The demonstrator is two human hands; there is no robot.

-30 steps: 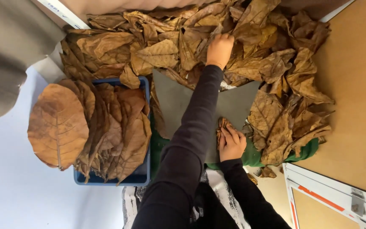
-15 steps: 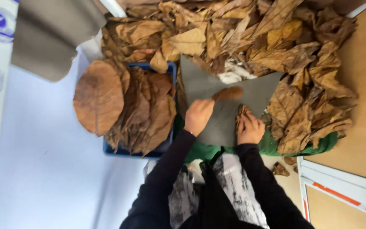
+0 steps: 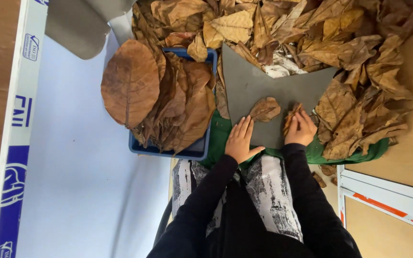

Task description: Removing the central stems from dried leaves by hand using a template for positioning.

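Right between both hands sits a small brown leaf on the grey sheet. Left hand lies flat and open, empty; right hand is curled around a crumpled leaf. Dry leaves like these probably crumble if pressed hard.

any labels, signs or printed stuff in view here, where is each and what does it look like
Printed strip: along the left edge of the pale sheet, white with blue marks and a solid blue block lower down.
Orange stripe label: on the white frame at lower right, a thin slanted orange-red band.
No screens or packages show; the left hand and right hand rest on a plain grey board.
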